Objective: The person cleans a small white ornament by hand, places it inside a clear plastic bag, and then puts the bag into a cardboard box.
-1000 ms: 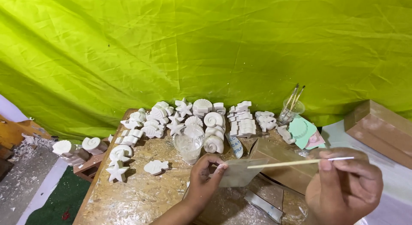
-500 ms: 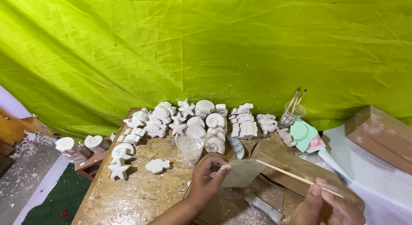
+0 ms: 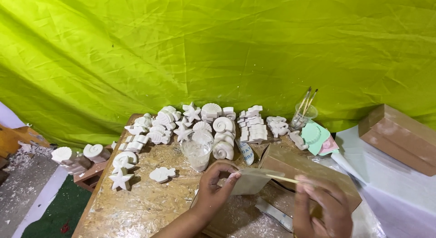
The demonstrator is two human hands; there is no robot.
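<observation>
Holding brushes (image 3: pixel 307 101), a clear cup (image 3: pixel 303 116) stands behind white casts (image 3: pixel 213 124)

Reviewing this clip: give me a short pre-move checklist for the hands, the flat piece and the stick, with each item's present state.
1. Left hand grips the flat grey piece: ok.
2. Right hand holds the thin stick: ok.
3. Stick tip touching the piece: cannot tell.
4. Plastic cup upright, apart from the hands: ok.
5. White plaster shapes out of the hands' way: ok.
6. Brown box lies close under the piece: ok.
</observation>
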